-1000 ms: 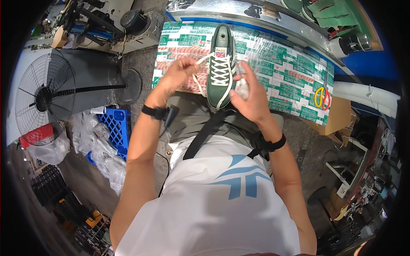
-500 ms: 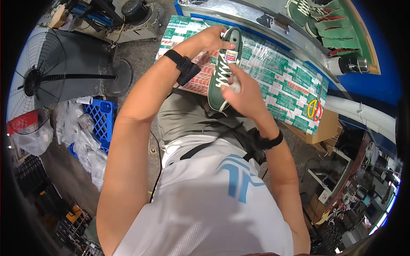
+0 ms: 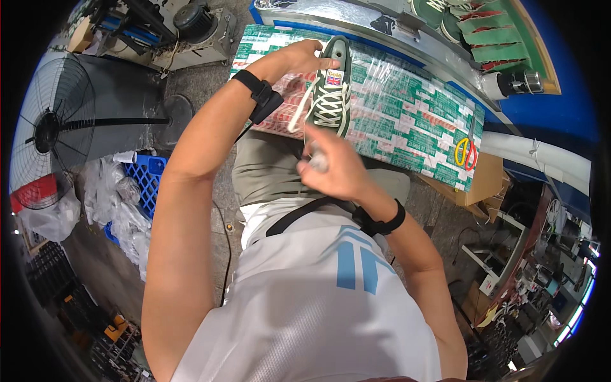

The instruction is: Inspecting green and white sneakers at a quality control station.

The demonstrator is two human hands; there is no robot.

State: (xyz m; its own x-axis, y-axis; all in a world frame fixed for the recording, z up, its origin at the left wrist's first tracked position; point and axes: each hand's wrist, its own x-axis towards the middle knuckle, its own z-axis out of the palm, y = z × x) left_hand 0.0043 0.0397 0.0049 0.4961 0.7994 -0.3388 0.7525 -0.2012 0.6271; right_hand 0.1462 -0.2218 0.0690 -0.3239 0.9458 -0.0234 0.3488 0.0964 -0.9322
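A dark green sneaker (image 3: 330, 95) with white laces lies on the wrapped surface, its heel pointing away from me. My left hand (image 3: 304, 58) grips the far end, thumb over the collar beside the tongue label. The laces criss-cross over the tongue, and a loose white lace (image 3: 300, 109) hangs off the left side. Over the near end of the shoe, my right hand (image 3: 337, 167) is curled and slightly blurred, partly hiding the toe. Between its fingers and thumb shows a small whitish thing (image 3: 319, 160) whose kind I cannot make out.
The green-and-white wrapped work surface (image 3: 407, 121) carries scissors (image 3: 466, 153) with yellow and red handles at its right. Beyond it runs a metal rail (image 3: 382, 25); more green shoes (image 3: 439, 16) stand far right. A fan (image 3: 48, 130) and a blue crate (image 3: 143, 184) are at left.
My right hand has moved left and toward me, from the shoe's right side to near its toe. The loose lace now hangs on the left. My left hand still grips the sneaker, which has shifted slightly left.
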